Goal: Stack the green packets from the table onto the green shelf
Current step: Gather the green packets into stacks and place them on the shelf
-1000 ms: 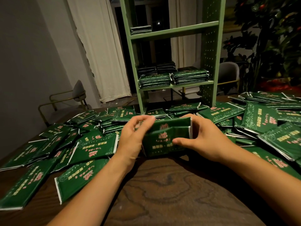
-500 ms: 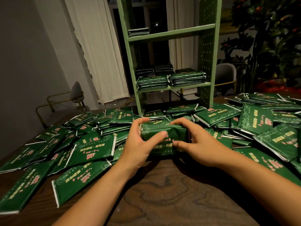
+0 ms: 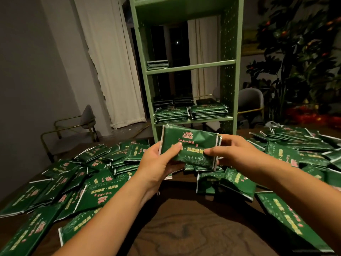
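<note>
Lifting now! The bundle of packets point(image 3: 190, 146), squared up on the tabletop point(image 3: 184, 228) a moment ago, rises clear, left hand point(image 3: 160, 163) and right hand point(image 3: 228, 150) gripping its ends, heading toward the green shelf point(image 3: 191, 119).

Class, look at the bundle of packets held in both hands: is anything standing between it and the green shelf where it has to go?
Nothing visible blocks it. Both hands hold the bundle raised above the loose packets, directly before the shelf. Its middle level is mostly bare beside one small stack.

Glossy foil-like packets point(image 3: 190, 146); dark grained wood table point(image 3: 184, 228); matt perforated shelf point(image 3: 228, 71).
</note>
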A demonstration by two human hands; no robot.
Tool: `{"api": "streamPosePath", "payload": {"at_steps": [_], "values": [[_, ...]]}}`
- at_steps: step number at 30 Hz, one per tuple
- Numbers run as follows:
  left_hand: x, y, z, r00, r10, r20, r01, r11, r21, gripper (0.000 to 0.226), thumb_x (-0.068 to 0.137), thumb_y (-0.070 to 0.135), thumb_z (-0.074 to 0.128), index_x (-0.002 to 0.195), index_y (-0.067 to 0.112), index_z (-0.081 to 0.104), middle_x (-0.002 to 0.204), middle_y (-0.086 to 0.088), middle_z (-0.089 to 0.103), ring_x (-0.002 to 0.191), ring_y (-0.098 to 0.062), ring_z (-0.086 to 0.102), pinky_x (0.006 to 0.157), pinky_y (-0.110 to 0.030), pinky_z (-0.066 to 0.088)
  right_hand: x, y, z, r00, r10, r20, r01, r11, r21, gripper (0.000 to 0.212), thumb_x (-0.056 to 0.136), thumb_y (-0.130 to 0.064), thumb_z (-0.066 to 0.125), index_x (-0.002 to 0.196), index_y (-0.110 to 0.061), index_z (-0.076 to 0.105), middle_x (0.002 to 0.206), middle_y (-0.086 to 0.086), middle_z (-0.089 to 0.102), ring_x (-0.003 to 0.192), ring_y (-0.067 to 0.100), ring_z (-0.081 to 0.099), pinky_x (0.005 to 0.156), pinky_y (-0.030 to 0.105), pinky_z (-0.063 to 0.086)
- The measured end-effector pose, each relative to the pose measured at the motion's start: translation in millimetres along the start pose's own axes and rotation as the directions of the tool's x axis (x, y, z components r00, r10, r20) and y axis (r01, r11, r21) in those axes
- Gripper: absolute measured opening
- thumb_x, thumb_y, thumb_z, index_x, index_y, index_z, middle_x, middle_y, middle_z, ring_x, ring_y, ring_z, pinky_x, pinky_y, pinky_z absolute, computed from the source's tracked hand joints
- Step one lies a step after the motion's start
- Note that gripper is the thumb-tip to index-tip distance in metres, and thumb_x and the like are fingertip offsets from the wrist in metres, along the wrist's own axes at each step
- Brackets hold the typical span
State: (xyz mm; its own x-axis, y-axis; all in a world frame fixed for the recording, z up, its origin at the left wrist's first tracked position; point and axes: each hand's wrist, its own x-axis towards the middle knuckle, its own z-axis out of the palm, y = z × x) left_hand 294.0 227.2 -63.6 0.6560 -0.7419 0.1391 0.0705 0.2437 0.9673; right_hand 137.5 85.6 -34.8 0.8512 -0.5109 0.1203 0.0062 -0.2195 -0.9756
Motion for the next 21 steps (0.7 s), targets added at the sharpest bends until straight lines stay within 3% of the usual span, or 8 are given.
{"api": "streamPosePath", "payload": {"at_steps": [4,11,13,14,15,17,19,21], "values": [[11,19,23,0.995,-0.071,-0.064,0.06,0.985,-0.162,0.042,0.074,0.032,0.077,0.108,0.008,0.071,0.097,-0.009,0.078,0.08,-0.016,0.074,0.062,-0.027,0.058,1,-14,-9,0.998,0.02,0.063,-0.029,0.989,0.145,0.023,0.09,-0.004,0.068,0.112,-0.008,0.069,0.104,0.004,0.076,0.09,0.015,0.072,0.078,0.03,0.053],[31,34,63,0.987,-0.156,-0.028,0.151,0.98,-0.132,0.038,0.086,0.023,0.076,0.117,0.002,0.069,0.105,-0.015,0.077,0.092,-0.024,0.073,0.075,-0.037,0.059,8,-27,-21,0.991,0.134,0.008,-0.122,0.87,0.478,0.019,0.092,-0.005,0.065,0.11,0.002,0.066,0.095,0.012,0.075,0.074,0.018,0.071,0.069,0.028,0.062],[44,38,64,0.985,-0.142,-0.098,0.132,0.986,-0.102,0.041,0.085,0.02,0.078,0.118,-0.001,0.066,0.106,-0.018,0.076,0.096,-0.028,0.074,0.077,-0.039,0.061,13,-22,-30,0.984,0.065,-0.168,-0.009,0.948,0.318,0.024,0.097,-0.013,0.061,0.118,-0.002,0.064,0.099,0.009,0.072,0.079,0.017,0.068,0.074,0.029,0.059],[50,40,63,0.982,-0.148,-0.114,0.137,0.986,-0.098,0.043,0.084,0.02,0.079,0.118,-0.001,0.065,0.107,-0.019,0.075,0.099,-0.03,0.073,0.079,-0.041,0.061,14,-19,-37,0.948,-0.098,-0.303,0.115,0.993,0.038,0.025,0.097,-0.014,0.061,0.121,-0.007,0.062,0.106,0.005,0.07,0.087,0.014,0.066,0.081,0.027,0.055],[57,41,64,0.981,-0.159,-0.114,0.149,0.984,-0.098,0.043,0.083,0.019,0.079,0.119,-0.001,0.064,0.108,-0.019,0.075,0.099,-0.03,0.073,0.078,-0.04,0.061,13,-17,-45,0.865,-0.364,-0.345,0.242,0.905,-0.35,0.031,0.093,-0.013,0.064,0.124,-0.012,0.059,0.114,0.001,0.064,0.099,0.011,0.063,0.088,0.025,0.051],[64,44,66,0.98,-0.186,-0.078,0.178,0.979,-0.095,0.039,0.084,0.018,0.076,0.118,0.001,0.066,0.108,-0.018,0.075,0.09,-0.028,0.072,0.071,-0.038,0.061,10,-13,-55,0.709,-0.705,0.0,0.389,0.39,-0.835,0.053,0.08,-0.016,0.074,0.129,-0.016,0.054,0.126,-0.001,0.053,0.115,0.016,0.053,0.098,0.029,0.046],[71,45,71,0.976,-0.22,-0.006,0.218,0.971,-0.097,0.037,0.083,0.018,0.075,0.116,0.003,0.068,0.112,-0.019,0.074,0.09,-0.028,0.07,0.083,-0.044,0.061,11,-12,-57,0.657,-0.718,0.232,0.398,0.069,-0.915,0.061,0.071,-0.019,0.079,0.127,-0.013,0.056,0.127,0.004,0.054,0.114,0.023,0.053,0.095,0.034,0.05],[74,45,76,0.967,-0.25,0.054,0.255,0.962,-0.102,0.034,0.08,0.018,0.076,0.11,0.005,0.07,0.115,-0.021,0.073,0.096,-0.03,0.067,0.1,-0.049,0.054,16,-12,-57,0.583,-0.771,0.256,0.371,-0.028,-0.928,0.049,0.072,-0.012,0.078,0.119,-0.009,0.062,0.117,0.007,0.061,0.104,0.028,0.058,0.084,0.04,0.055]]}}
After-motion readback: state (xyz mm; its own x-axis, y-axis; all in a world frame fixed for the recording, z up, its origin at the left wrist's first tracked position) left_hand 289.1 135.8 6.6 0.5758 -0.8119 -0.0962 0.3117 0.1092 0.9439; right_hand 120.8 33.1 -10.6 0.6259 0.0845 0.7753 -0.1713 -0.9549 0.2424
